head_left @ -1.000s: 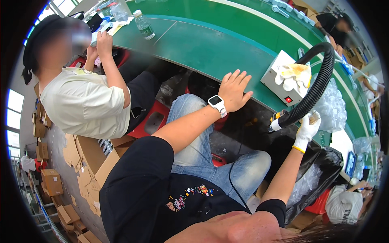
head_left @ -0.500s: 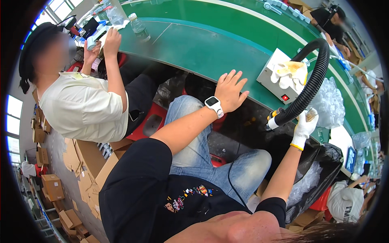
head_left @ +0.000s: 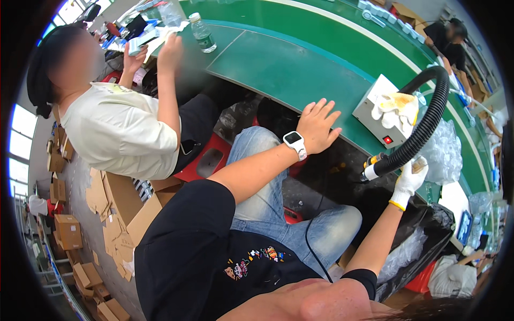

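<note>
My bare left hand [head_left: 319, 128], with a white watch [head_left: 293, 140] on its wrist, lies with spread fingers on the near edge of the green table [head_left: 278, 69]. It holds nothing. My right hand [head_left: 409, 181], in a white knit glove with a yellow cuff, is at the table's edge beside the black corrugated hose [head_left: 435, 120]. Its fingers are curled together, and whatever they may hold is hidden. Just beyond it sits a heap of clear plastic pieces [head_left: 444, 152]. The hose's nozzle end [head_left: 370, 170] hangs left of this hand.
A grey box [head_left: 369, 112] with a lit red switch carries a spare glove [head_left: 397, 108]. A water bottle [head_left: 202, 33] stands farther left. At my left a seated co-worker [head_left: 123, 128] holds a pale part [head_left: 142, 41]. A black bag [head_left: 423, 227] hangs at right; cardboard boxes [head_left: 68, 231] are on the floor.
The whole view has shifted slightly, so things appear farther right. My left hand stays on the table edge, and my gloved right hand stays near the hose. The co-worker's pale part has turned.
</note>
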`<act>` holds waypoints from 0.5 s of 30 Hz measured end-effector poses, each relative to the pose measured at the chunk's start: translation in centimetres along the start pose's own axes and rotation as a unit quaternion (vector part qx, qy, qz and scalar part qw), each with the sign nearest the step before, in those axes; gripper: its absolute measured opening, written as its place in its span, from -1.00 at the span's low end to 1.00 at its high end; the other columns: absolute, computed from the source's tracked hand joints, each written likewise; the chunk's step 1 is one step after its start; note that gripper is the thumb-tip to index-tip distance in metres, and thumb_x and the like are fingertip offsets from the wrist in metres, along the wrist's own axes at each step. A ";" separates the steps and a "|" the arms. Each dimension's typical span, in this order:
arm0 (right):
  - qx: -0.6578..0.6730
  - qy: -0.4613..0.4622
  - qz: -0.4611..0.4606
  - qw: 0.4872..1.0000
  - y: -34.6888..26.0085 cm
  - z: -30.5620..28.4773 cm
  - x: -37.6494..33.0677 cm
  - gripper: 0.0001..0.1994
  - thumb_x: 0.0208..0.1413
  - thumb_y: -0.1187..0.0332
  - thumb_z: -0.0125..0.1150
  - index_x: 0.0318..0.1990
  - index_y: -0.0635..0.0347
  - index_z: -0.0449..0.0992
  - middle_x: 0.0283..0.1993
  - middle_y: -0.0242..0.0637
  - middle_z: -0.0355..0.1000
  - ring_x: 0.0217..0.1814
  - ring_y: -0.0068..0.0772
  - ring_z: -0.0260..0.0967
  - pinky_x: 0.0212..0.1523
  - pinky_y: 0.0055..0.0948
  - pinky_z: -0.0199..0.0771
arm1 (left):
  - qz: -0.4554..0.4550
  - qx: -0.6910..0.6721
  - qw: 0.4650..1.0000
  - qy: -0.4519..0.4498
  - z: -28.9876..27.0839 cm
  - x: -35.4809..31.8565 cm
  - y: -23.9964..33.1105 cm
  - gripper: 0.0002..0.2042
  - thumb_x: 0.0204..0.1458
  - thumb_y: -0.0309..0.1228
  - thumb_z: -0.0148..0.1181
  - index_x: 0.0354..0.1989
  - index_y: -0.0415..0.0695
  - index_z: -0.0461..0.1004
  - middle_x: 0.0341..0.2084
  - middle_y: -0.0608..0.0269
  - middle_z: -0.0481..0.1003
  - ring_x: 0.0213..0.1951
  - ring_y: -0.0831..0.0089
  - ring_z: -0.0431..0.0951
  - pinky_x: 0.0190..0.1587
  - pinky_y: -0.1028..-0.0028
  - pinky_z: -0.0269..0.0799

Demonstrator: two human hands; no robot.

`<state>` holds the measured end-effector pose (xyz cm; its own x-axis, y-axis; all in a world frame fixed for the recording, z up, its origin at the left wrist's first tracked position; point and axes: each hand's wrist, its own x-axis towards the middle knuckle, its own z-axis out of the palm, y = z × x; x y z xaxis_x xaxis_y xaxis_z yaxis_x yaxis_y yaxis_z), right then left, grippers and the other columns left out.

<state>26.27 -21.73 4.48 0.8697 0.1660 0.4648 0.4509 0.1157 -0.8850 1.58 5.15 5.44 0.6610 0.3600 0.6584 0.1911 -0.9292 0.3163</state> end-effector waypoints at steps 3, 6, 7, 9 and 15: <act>-0.010 0.003 0.000 1.000 0.0 -0.1 0.1 -0.54 0.13 0.61 0.35 0.15 0.27 0.34 -0.12 -0.32 0.42 -0.25 -0.57 0.41 -0.30 -0.57 0.52 | -0.004 -0.001 1.000 0.003 0.1 -0.2 0.2 -0.54 0.13 -0.14 0.28 0.16 -0.10 0.52 0.26 -0.05 0.42 0.35 -0.04 0.33 0.39 0.02 0.12; -0.006 -0.013 0.010 1.000 0.0 -0.4 0.2 -0.54 0.14 0.59 0.35 0.17 0.26 0.33 -0.09 -0.31 0.42 -0.24 -0.57 0.41 -0.30 -0.57 0.52 | -0.005 -0.004 1.000 0.002 0.0 -0.3 0.0 -0.54 0.12 -0.14 0.28 0.16 -0.10 0.53 0.26 -0.05 0.42 0.35 -0.05 0.32 0.40 0.02 0.12; -0.005 -0.015 0.010 1.000 0.2 -0.3 0.1 -0.54 0.14 0.59 0.35 0.17 0.26 0.33 -0.09 -0.31 0.42 -0.24 -0.57 0.41 -0.30 -0.57 0.52 | -0.004 -0.004 1.000 0.000 0.0 -0.4 -0.1 -0.54 0.12 -0.14 0.28 0.16 -0.10 0.53 0.27 -0.05 0.42 0.35 -0.05 0.32 0.40 0.02 0.12; -0.010 -0.003 0.009 1.000 0.3 -0.2 -0.1 -0.54 0.14 0.59 0.34 0.17 0.27 0.33 -0.08 -0.30 0.42 -0.23 -0.56 0.42 -0.29 -0.56 0.52 | -0.002 -0.005 1.000 -0.001 0.0 -0.3 -0.1 -0.54 0.12 -0.14 0.28 0.15 -0.09 0.53 0.27 -0.05 0.41 0.36 -0.05 0.32 0.40 0.02 0.12; -0.005 -0.013 0.010 1.000 0.3 -0.3 0.2 -0.53 0.13 0.59 0.36 0.17 0.29 0.32 -0.07 -0.29 0.42 -0.22 -0.55 0.42 -0.28 -0.54 0.53 | -0.002 -0.005 1.000 -0.004 0.1 -0.4 -0.3 -0.53 0.12 -0.14 0.28 0.16 -0.10 0.53 0.27 -0.05 0.41 0.36 -0.05 0.31 0.40 0.02 0.12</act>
<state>26.69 -21.91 4.29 0.8736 0.1933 0.4466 0.4347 0.1024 -0.8947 1.39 5.25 5.02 0.6656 0.3632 0.6520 0.1870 -0.9269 0.3254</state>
